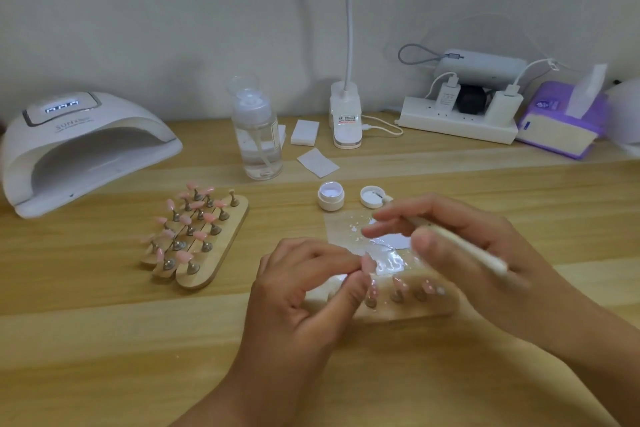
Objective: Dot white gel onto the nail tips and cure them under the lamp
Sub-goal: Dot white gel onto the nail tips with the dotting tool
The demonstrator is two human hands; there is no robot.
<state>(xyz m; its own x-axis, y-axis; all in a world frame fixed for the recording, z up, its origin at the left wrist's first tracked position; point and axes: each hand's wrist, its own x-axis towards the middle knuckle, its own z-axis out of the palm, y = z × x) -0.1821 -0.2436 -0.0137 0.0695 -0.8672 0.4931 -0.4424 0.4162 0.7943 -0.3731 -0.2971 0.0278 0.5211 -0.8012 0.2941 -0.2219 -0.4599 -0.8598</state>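
Observation:
My left hand point(311, 284) pinches a pink nail tip point(369, 263) on its small stand, above a wooden holder point(408, 308) that carries a few more pink tips. My right hand point(460, 239) grips a white dotting pen point(464, 248), its tip end hidden behind my fingers near the pinched nail. A clear palette sheet point(349, 229) with white gel smears lies just behind my hands. An open white gel jar point(329, 197) and its lid point(372, 196) stand behind the sheet. The white curing lamp point(79, 149) sits at the far left with its display lit.
A second wooden holder point(207, 253) with several pink tips lies left of centre. A clear pump bottle point(257, 135), white wipes point(304, 133), a desk lamp base point(345, 118), a power strip point(457, 121) and a purple tissue pack point(561, 121) line the back of the wooden table.

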